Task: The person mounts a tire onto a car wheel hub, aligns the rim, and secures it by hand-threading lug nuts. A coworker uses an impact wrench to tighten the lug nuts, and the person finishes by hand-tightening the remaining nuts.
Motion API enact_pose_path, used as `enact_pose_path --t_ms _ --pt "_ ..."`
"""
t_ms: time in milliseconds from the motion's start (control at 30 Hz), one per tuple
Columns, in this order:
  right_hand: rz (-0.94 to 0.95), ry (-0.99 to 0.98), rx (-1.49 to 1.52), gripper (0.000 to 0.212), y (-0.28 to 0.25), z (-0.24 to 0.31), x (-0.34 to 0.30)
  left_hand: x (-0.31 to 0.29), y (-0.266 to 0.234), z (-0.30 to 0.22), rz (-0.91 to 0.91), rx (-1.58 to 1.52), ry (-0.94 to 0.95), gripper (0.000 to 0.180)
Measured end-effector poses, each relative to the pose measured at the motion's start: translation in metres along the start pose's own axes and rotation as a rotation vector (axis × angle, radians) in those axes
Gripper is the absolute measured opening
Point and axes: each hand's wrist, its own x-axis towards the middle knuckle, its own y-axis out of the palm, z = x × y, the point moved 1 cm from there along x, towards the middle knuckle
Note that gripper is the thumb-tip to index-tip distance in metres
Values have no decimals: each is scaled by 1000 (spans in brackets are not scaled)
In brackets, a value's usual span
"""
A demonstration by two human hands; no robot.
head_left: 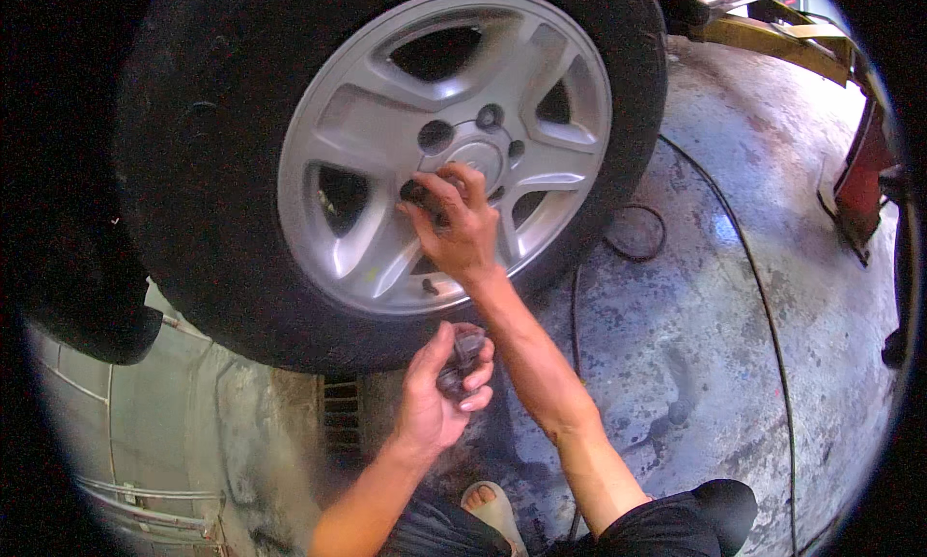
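Tyre [208, 171]: a black car tyre fills the upper left of the view, hanging above the floor with its tread over a metal drain grate [340, 412].
Wheel [377, 132]: a silver alloy wheel with five broad spokes sits in the tyre; several dark bolt holes ring its centre cap.
Left hand [436, 393]: raised below the tyre's lower edge, palm turned toward the person, fingers [480, 375] curled around a few small dark wheel nuts [462, 359] and pressed against them with the thumb.
Right hand [454, 224]: stretched up to the middle of the wheel, just below the centre cap, fingers [439, 192] bunched and pinching one dark nut [415, 192] against the wheel face at a bolt hole.
Foot [492, 509]: toes in a pale sandal show at the lower edge between the two forearms, beside a knee in dark trousers.
Hose [734, 238]: a thin black line runs across the floor to the right of the wheel, with a small loop lying near the tyre.
Floor [676, 296]: worn, stained grey concrete, wet-looking in patches, spreads over the right half.
Lift arm [772, 41]: a yellow metal arm reaches in at the upper right, with a red post [859, 171] standing beside it near the edge.
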Motion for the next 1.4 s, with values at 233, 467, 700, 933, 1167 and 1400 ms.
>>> enact_pose_path --t_ms 233,467,700,933,1167,1400 --pt "13 -68 -11 24 0 -6 -6 1 1 -3 31 -17 -10 40" --pt "-16 -24 -59 27 3 -5 -7 2 2 -1 4 -28 -14 41" --pt "-4 -89 -48 25 1 -5 -2 2 -2 -1 38 -29 -24 41" --pt "-5 -20 -51 26 2 -2 -3 2 -4 -2 74 -64 -41 39" --pt "23 -54 -70 29 1 -6 -1 2 -3 -4 4 -42 -35 45" --pt "-17 -57 -23 24 1 -2 0 2 -3 -6 17 -19 -33 48"
